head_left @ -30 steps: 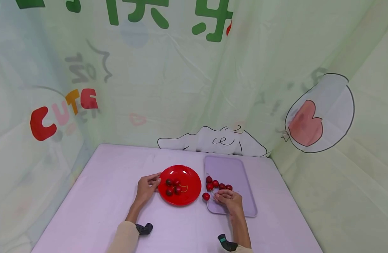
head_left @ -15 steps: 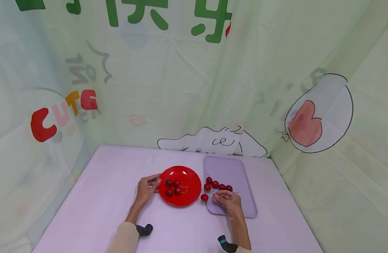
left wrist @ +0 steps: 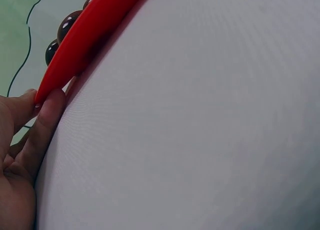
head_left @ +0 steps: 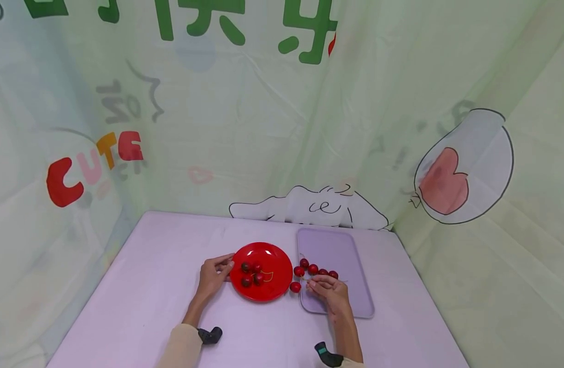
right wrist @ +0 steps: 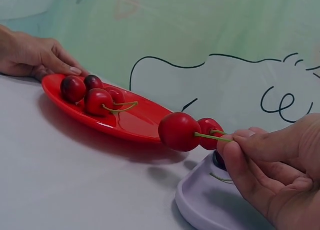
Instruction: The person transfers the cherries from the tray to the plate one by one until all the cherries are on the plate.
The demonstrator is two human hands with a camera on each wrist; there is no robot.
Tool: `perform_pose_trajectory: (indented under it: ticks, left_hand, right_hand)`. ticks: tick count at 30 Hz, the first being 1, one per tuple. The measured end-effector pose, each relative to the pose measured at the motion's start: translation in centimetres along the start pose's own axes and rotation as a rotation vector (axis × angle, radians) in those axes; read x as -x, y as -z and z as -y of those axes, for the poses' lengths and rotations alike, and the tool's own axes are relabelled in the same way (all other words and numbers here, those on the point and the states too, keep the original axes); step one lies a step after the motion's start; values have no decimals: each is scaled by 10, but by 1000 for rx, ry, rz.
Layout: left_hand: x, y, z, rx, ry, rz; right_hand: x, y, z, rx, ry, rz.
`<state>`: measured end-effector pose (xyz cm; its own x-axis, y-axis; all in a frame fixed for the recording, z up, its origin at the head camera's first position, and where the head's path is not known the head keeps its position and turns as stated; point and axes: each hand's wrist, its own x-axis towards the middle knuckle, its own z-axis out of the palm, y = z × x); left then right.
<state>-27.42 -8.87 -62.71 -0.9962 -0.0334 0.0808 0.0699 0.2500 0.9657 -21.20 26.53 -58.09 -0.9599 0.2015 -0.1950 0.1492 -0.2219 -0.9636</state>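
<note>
My right hand point(head_left: 330, 293) pinches the green stems of a pair of red cherries point(right wrist: 179, 132) between thumb and fingertips. In the right wrist view the pair hangs off the surface, between the red plate point(right wrist: 142, 127) and the lilac tray point(right wrist: 187, 192). My left hand point(head_left: 212, 273) holds the left rim of the plate, thumb on top and fingers beneath, as the left wrist view point(left wrist: 37, 135) shows. Several dark red cherries point(head_left: 257, 278) lie on the plate, two joined by a green stem. More cherries point(head_left: 313, 269) rest on the tray beyond my right hand.
A pale lilac cloth covers the table point(head_left: 171, 286). Behind it hangs a printed curtain point(head_left: 245, 128) with a dog drawing along the table's back edge. The tray's far part point(head_left: 328, 243) shows bare lilac surface. Plate and tray stand side by side.
My right hand has moved slightly left with the cherry pair, which has come away from the tray's cherries toward the plate's right rim. My left hand and the plate stay in place.
</note>
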Motion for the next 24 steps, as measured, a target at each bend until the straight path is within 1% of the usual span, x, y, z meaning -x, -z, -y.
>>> perform_pose_trajectory:
  ticks: [7, 16, 24]
  left_hand:
    - [0, -1, 2, 2, -1, -5]
    - [0, 0, 4, -1, -7, -7]
    - [-1, -1, 4, -4, -17, -7]
  right_hand:
    - [0, -5, 3, 19, -14, -4]
    - [-1, -12, 3, -6, 18, 44]
    - [-6, -20, 5, 27, 21, 47]
